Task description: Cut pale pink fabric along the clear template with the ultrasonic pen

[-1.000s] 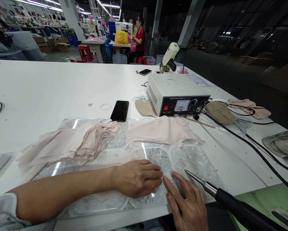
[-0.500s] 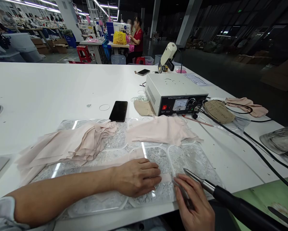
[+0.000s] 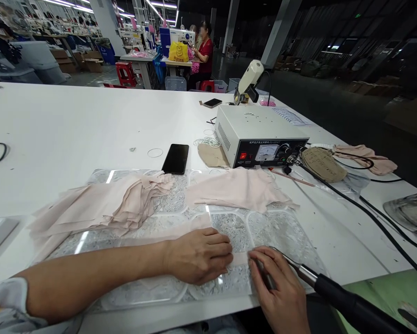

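Pink strip [image 3: 240,259] is now pinched by right grip [image 3: 280,288], though left grip [image 3: 199,256] is unclear.

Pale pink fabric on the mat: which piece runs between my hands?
The narrow strip reaching from under your left hand to your right hand; the layered pile and wider piece lie farther back.

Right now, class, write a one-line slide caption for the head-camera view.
Left hand over a pale-pink fabric strip, right hand at its end, beside a black-handled metal-tipped tool.
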`<state>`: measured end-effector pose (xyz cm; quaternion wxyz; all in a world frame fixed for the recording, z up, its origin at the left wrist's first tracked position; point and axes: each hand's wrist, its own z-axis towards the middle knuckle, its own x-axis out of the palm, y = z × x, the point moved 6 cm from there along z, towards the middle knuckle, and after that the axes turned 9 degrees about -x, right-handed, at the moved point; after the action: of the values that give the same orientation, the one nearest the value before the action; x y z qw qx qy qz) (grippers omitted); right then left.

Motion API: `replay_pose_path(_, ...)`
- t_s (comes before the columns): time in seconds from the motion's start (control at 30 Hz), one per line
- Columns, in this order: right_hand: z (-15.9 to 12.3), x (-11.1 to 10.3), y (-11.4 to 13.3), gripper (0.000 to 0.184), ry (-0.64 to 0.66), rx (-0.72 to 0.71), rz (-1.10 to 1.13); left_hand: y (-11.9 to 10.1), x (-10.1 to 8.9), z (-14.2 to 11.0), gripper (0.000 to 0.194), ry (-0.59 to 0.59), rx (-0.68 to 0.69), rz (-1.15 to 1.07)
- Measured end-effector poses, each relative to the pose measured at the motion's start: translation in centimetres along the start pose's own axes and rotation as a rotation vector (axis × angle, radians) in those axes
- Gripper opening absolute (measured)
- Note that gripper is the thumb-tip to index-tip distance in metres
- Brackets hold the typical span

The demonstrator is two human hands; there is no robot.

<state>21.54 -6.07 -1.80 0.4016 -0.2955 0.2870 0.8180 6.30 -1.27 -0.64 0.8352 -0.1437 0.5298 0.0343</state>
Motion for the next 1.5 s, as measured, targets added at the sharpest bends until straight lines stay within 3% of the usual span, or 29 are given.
replay_pose_path(0.3, -0.2, 0.0, -0.4, 0.011, -0.024, 0.018, 0.035, 0.1, 0.1, 0.0, 0.024, -0.014, 0.001, -0.009)
replay_pose_path(0.73, -0.7, 0.2, 0.2, 0.022, -0.016, -0.097, -0.001, 0.0, 0.1, 0.1, 0.025, 0.039, -0.009, 0.013)
replay_pose_path(1.2, -0.3, 0.1, 0.3, 0.019, -0.036, -0.079, -0.035, -0.4, 0.4, 0.0, 0.030, 0.033, 0.099, 0.039)
replay_pose_path(1.37, -0.8, -1.4, 0.1, 0.020, -0.132, -0.015, 0.070, -0.3, 0.3, 0.1, 0.029, 0.042, 0.086, 0.015)
replay_pose_path(1.5, -4.6, -3.5, -1.2, 0.017, -0.181, 0.159, 0.150, -0.3, 0.2, 0.1, 0.030, 0.041, 0.070, -0.002)
